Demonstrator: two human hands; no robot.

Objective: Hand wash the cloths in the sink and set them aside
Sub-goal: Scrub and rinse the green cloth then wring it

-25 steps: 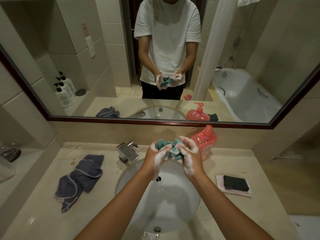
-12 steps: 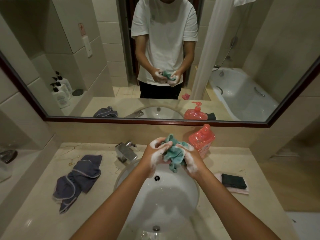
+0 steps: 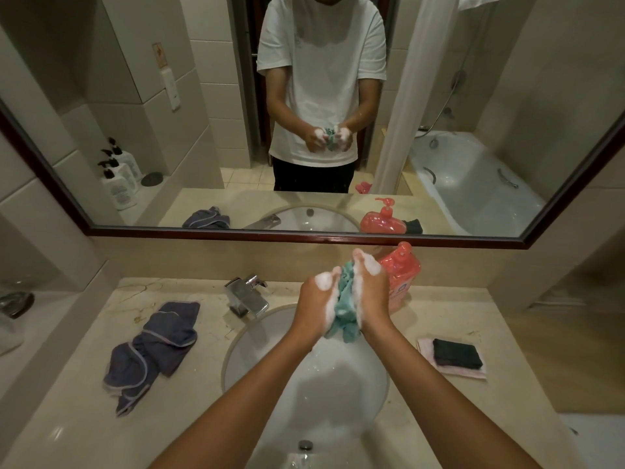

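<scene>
Both hands, L (image 3: pixel 318 301) & R (image 3: pixel 370 292), lathered, clenched on crumpled teal cloth (image 3: pixel 343 311) above white basin sink (image 3: pixel 270 336). Risk: soapy grip slips, cloth drops; suds may splash onto beige counter (image 3: pixel 439 401).

My left hand (image 3: pixel 316 301) and right hand (image 3: pixel 370 292) are above the far half of the sink (image 3: pixel 236 353), a cloth (image 3: pixel 343 308) squeezed between them. At ten o'clock of the sink stands the tap (image 3: pixel 246 296); at nine lies another cloth (image 3: pixel 154 350) on the counter (image 3: pixel 84 418). A bottle (image 3: pixel 402 275) stands at one o'clock behind my right hand; at three, a pad (image 3: pixel 457 353) lies on a folded cloth (image 3: pixel 451 368).
</scene>
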